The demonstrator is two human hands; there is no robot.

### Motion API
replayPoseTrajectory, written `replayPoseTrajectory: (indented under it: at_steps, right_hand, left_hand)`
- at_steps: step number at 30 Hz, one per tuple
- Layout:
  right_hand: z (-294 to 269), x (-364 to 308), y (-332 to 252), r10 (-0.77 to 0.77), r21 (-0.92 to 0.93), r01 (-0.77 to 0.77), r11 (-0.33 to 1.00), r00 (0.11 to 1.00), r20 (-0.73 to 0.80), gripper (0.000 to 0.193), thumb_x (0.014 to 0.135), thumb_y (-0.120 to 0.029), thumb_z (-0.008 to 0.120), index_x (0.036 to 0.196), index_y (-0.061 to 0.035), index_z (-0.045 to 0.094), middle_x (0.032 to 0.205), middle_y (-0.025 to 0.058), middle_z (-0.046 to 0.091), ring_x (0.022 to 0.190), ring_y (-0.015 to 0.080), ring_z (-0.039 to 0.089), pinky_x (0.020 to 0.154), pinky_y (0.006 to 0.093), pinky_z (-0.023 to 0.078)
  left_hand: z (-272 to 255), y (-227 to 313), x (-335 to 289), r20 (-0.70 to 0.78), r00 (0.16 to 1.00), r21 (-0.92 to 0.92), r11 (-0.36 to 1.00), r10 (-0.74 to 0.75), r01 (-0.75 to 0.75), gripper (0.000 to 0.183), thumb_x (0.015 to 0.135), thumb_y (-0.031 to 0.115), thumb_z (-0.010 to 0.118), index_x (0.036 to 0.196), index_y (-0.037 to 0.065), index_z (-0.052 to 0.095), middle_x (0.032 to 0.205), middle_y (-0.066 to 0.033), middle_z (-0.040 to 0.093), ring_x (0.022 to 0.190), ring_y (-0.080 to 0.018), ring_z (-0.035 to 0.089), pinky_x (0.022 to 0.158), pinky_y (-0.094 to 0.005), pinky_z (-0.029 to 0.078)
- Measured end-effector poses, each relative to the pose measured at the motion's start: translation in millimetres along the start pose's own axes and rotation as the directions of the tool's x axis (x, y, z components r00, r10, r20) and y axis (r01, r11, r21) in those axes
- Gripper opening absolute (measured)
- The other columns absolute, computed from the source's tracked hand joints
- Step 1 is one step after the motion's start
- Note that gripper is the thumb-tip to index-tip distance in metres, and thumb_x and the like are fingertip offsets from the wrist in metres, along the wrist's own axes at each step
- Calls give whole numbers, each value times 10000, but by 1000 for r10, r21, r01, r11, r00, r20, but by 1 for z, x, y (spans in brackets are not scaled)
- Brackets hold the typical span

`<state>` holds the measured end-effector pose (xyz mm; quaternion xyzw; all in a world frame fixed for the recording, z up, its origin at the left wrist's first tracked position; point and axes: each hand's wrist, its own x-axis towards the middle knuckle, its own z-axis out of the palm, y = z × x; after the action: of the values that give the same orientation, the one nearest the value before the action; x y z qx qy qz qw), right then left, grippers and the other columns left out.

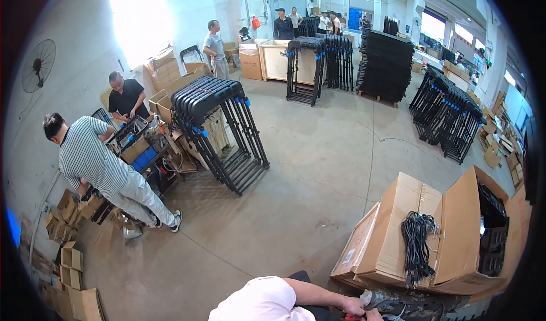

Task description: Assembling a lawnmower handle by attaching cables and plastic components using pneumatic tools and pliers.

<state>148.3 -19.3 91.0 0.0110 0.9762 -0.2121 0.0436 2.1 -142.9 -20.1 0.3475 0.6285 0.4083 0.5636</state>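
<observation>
At the lower edge, my left arm in a pale pink sleeve reaches right. My left hand (352, 307) is closed, its fingers bent down around something too small to make out; a bit of red (352, 317) shows just under it. Close against it is my right hand (373, 315), mostly cut off by the picture's edge, its fingers hidden. Just right of the hands lies a black frame part (412, 305) with pale wires, beside a crumpled whitish wrapping (375, 296).
A large open carton (392, 230) stands at right, a bundle of black cables (418, 247) draped over its flap. Stacked black metal frames (213, 102) stand mid-left, more frames (446, 113) at far right. Two people (105, 156) work at a bench at left; others stand at the back.
</observation>
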Motion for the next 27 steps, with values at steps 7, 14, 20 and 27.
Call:
replayPoseTrajectory:
  at_steps: [7, 14, 20, 27]
  right_hand:
    - [-7, 2, -12, 75, 90, -79, 993, 996, 46, 380, 982, -109, 543, 1350, -48, 618, 1295, 253, 633, 1141, 482, 599, 975, 515, 502]
    - [-9, 0, -16, 31, 122, -35, 992, 999, 31, 331, 1012, -154, 495, 1296, -28, 608, 1240, 252, 608, 1111, 492, 569, 951, 548, 477]
    - [-2, 7, -8, 30, 130, -32, 991, 999, 24, 330, 1022, -159, 479, 1298, -37, 615, 1214, 260, 621, 1090, 498, 578, 935, 545, 487]
    - [5, 2, -2, -86, 98, 94, 991, 993, -86, 336, 987, -108, 535, 1304, -40, 623, 1207, 245, 628, 1094, 490, 581, 930, 537, 494]
  left_hand:
    - [-3, 0, 0, 29, 996, 198, 976, 82, -87, 411, 911, 309, 547, 969, -42, 753, 920, -218, 749, 887, -342, 715, 807, -480, 537]
    - [-2, -3, -2, 30, 996, 271, 959, 82, -87, 418, 912, 315, 550, 1044, -33, 739, 986, -252, 744, 926, -374, 717, 832, -499, 541]
    - [-7, -12, 7, -34, 998, 284, 958, 48, -36, 403, 883, 331, 580, 1014, -11, 746, 950, -258, 737, 912, -400, 717, 819, -513, 545]
    - [-7, 0, -4, -47, 996, 312, 948, 82, -63, 382, 869, 319, 597, 975, -17, 743, 925, -250, 737, 896, -388, 720, 811, -498, 548]
